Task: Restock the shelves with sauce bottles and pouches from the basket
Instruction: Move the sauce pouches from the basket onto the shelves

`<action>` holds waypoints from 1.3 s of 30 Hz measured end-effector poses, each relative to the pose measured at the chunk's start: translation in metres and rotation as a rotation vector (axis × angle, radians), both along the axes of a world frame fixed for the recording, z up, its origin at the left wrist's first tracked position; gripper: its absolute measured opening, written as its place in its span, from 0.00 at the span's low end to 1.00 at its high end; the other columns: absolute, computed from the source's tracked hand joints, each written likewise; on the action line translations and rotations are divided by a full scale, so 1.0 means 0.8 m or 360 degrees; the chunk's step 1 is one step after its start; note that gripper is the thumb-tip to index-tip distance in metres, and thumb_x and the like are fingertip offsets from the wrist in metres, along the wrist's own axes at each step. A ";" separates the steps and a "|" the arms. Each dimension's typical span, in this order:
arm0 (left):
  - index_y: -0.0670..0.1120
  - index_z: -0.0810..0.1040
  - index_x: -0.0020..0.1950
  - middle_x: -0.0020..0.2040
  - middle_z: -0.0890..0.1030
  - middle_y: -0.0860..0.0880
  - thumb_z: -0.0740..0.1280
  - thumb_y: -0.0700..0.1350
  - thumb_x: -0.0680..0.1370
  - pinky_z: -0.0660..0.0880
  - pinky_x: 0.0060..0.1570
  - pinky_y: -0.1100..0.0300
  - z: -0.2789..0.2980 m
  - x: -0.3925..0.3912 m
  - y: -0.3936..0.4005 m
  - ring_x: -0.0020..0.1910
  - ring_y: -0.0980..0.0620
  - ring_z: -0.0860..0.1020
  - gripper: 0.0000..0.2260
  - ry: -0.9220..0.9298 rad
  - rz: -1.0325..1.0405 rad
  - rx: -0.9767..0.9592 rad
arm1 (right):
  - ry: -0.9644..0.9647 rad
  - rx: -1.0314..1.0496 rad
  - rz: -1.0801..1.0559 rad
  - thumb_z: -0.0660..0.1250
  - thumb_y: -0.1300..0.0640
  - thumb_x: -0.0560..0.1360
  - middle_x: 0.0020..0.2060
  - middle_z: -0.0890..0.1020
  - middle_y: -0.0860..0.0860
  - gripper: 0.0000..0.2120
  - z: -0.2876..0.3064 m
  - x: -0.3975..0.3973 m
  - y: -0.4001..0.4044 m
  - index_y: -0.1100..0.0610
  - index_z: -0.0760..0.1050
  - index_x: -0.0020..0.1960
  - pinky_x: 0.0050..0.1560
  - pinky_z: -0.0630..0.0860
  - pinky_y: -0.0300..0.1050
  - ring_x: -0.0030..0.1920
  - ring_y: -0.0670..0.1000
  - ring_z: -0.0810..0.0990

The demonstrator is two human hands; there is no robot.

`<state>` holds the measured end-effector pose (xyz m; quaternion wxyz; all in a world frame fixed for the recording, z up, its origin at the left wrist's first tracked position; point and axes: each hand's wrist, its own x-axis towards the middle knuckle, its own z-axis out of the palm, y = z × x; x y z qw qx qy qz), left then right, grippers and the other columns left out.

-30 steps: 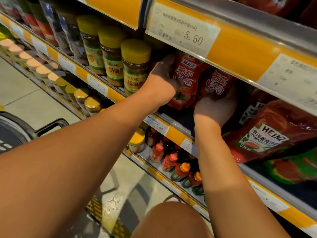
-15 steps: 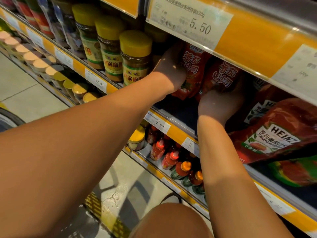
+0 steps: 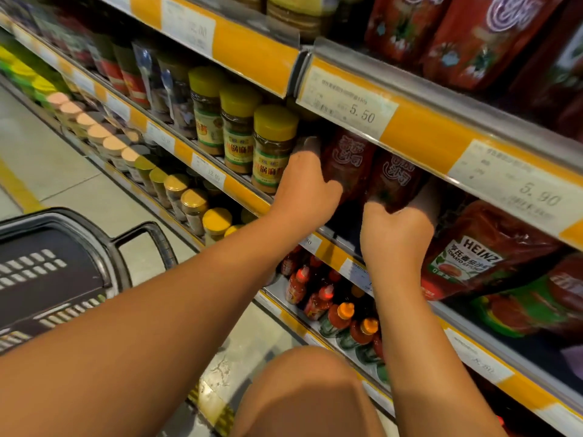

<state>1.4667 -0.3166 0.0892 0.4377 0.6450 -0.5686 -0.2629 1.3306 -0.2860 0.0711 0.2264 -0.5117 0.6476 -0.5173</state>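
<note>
Sauce pouches (image 3: 389,181), red and standing side by side, were being settled on the middle shelf (image 3: 249,197) as a person crouched in a shop aisle. Nearest the camera, the basket (image 3: 56,266) waited on the floor, well behind both wrists. The right hand (image 3: 396,234) curled around the base of one pouch; the left hand (image 3: 304,190) gripped the neighbouring pouch's side, fingertips just beside a yellow-lidded jar (image 3: 273,146). Beyond the fingers, deeper shelf space stayed dark. Placement appeared nearly complete; the next move likely called for releasing, then reaching back to the basket.
</note>
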 end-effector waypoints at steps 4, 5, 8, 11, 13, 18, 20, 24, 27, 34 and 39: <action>0.51 0.65 0.78 0.76 0.70 0.51 0.69 0.53 0.82 0.67 0.68 0.58 -0.015 0.027 0.070 0.74 0.54 0.68 0.27 0.0044 -0.0195 -0.0020 | 0.0182 0.0095 0.0183 0.71 0.55 0.78 0.63 0.72 0.53 0.28 0.002 0.011 0.051 0.51 0.62 0.73 0.55 0.71 0.48 0.59 0.53 0.74; 0.54 0.65 0.79 0.76 0.69 0.54 0.69 0.54 0.82 0.67 0.69 0.58 -0.016 0.039 0.086 0.74 0.57 0.67 0.27 0.0053 -0.0204 -0.0023 | 0.0218 0.0101 0.0239 0.71 0.55 0.78 0.71 0.69 0.50 0.33 0.002 0.014 0.065 0.51 0.59 0.78 0.61 0.68 0.45 0.68 0.50 0.70; 0.59 0.69 0.75 0.73 0.71 0.59 0.69 0.56 0.81 0.68 0.70 0.56 -0.008 0.079 0.146 0.71 0.62 0.68 0.23 0.0058 -0.0187 -0.0018 | 0.0209 0.0072 0.0467 0.69 0.58 0.79 0.78 0.63 0.44 0.36 0.013 0.032 0.099 0.46 0.57 0.81 0.69 0.64 0.43 0.74 0.42 0.63; 0.62 0.70 0.74 0.73 0.71 0.62 0.68 0.58 0.81 0.67 0.70 0.56 0.001 0.130 0.213 0.69 0.66 0.67 0.22 0.0015 -0.0169 0.0029 | 0.0327 0.0015 0.0668 0.69 0.59 0.78 0.74 0.69 0.43 0.30 0.031 0.056 0.125 0.46 0.65 0.78 0.68 0.66 0.43 0.70 0.39 0.66; 0.65 0.69 0.74 0.74 0.69 0.64 0.68 0.58 0.81 0.65 0.69 0.58 0.006 0.167 0.263 0.68 0.69 0.65 0.22 -0.0064 -0.0124 0.0076 | 0.0438 -0.0114 0.0821 0.69 0.60 0.77 0.71 0.72 0.44 0.27 0.049 0.079 0.141 0.48 0.70 0.74 0.67 0.68 0.44 0.69 0.42 0.70; 0.68 0.69 0.73 0.71 0.70 0.69 0.69 0.59 0.80 0.69 0.66 0.63 0.027 0.261 0.394 0.65 0.73 0.68 0.22 -0.0271 0.0166 0.0264 | 0.0852 -0.0144 0.1274 0.69 0.57 0.77 0.70 0.74 0.48 0.23 0.089 0.154 0.179 0.50 0.72 0.72 0.68 0.70 0.50 0.70 0.51 0.72; 0.67 0.70 0.73 0.71 0.72 0.66 0.69 0.59 0.80 0.70 0.68 0.57 0.036 0.297 0.442 0.69 0.65 0.70 0.21 -0.0303 0.0337 0.0350 | 0.1044 -0.0124 0.1486 0.69 0.55 0.78 0.72 0.72 0.50 0.24 0.095 0.192 0.198 0.52 0.71 0.72 0.69 0.70 0.50 0.72 0.54 0.70; 0.61 0.75 0.71 0.68 0.76 0.61 0.71 0.54 0.80 0.73 0.67 0.54 0.055 0.354 0.516 0.67 0.57 0.75 0.19 -0.0321 0.0618 0.0482 | 0.1271 -0.0082 0.1857 0.69 0.52 0.79 0.77 0.65 0.49 0.29 0.094 0.271 0.236 0.54 0.66 0.77 0.74 0.67 0.52 0.76 0.54 0.66; 0.57 0.77 0.70 0.66 0.78 0.58 0.71 0.51 0.81 0.73 0.63 0.55 0.059 0.390 0.542 0.65 0.55 0.76 0.17 -0.0297 0.0757 0.0602 | 0.1312 0.0118 0.2014 0.69 0.51 0.80 0.77 0.65 0.51 0.30 0.084 0.321 0.257 0.55 0.64 0.79 0.72 0.70 0.53 0.75 0.56 0.68; 0.49 0.80 0.62 0.59 0.82 0.50 0.73 0.47 0.79 0.77 0.56 0.55 -0.014 0.473 0.546 0.56 0.51 0.80 0.12 -0.0089 0.0900 0.0823 | 0.1567 0.0596 0.2196 0.67 0.52 0.80 0.73 0.72 0.57 0.28 0.011 0.409 0.257 0.56 0.65 0.78 0.58 0.78 0.54 0.63 0.59 0.78; 0.48 0.80 0.59 0.54 0.81 0.50 0.73 0.48 0.79 0.75 0.46 0.57 -0.085 0.530 0.513 0.51 0.53 0.79 0.10 0.0005 0.0904 0.1045 | 0.1679 0.0877 0.2199 0.68 0.54 0.81 0.65 0.76 0.58 0.26 -0.059 0.478 0.221 0.58 0.66 0.75 0.56 0.81 0.55 0.57 0.58 0.81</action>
